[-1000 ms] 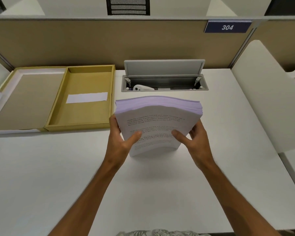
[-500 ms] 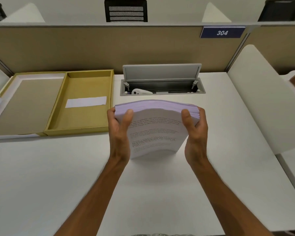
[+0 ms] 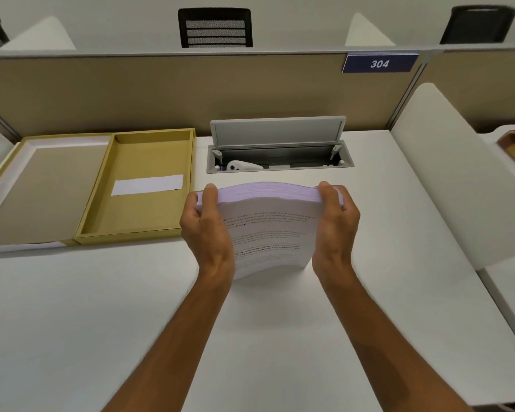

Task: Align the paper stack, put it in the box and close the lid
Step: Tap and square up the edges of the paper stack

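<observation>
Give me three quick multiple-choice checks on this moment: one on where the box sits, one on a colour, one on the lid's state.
1. Where is the box relative to the paper stack?
A. to its left
B. to its right
C. under it

2. What colour is the strip inside the box?
A. white
B. red
C. black

3. What state is the lid in?
A. shut
B. folded open flat
C. removed

Answers: 1 A, the box lies left of the left hand and right hand; 2 A, the strip is white against yellow; 3 B, the lid lies flat beside the tray.
</observation>
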Available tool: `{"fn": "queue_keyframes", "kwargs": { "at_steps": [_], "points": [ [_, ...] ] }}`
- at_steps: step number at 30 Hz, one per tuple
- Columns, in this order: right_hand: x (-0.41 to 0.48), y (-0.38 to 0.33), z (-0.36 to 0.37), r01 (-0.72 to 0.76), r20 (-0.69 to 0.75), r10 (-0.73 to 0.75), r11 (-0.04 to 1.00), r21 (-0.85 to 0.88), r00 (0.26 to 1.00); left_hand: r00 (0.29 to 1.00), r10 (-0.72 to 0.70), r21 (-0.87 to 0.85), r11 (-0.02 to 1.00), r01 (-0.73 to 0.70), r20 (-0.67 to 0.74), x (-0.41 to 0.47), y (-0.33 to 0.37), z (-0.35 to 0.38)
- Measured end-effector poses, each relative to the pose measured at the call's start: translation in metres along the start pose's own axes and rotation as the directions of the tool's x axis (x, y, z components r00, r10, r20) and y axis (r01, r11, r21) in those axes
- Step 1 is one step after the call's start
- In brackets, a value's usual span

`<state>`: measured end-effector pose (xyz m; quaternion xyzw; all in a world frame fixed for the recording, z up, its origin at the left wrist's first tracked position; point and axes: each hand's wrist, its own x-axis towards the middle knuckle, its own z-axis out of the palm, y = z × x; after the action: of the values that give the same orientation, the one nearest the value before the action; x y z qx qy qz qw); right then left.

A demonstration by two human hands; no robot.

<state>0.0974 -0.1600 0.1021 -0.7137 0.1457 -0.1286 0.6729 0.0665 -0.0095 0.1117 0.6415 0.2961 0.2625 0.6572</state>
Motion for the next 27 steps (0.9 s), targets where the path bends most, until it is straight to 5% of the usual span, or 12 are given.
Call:
{"fn": "queue_keyframes", "kwargs": {
  "at_steps": [13, 21, 27],
  "points": [
    [0.002, 0.000, 0.001, -0.026, 0.040, 0.026, 1.000, 0.009, 0.999, 0.997, -0.053, -0.038, 0.998, 0.055, 0.055, -0.004, -0.005, -0.002],
    [-0.012, 0.016, -0.027, 0.017, 0.269, -0.063, 0.985, 0.170, 0.961, 0.939, 0.033, -0.196, 0.980, 0.038, 0.343, -0.003, -0.020, -0.021],
    [-0.019, 0.033, -0.033, 0.019, 0.356, -0.064, 0.992, 0.126, 0.932, 0.911, 0.037, -0.195, 0.980, 0.048, 0.411, -0.007, -0.041, -0.027]
  ]
}}
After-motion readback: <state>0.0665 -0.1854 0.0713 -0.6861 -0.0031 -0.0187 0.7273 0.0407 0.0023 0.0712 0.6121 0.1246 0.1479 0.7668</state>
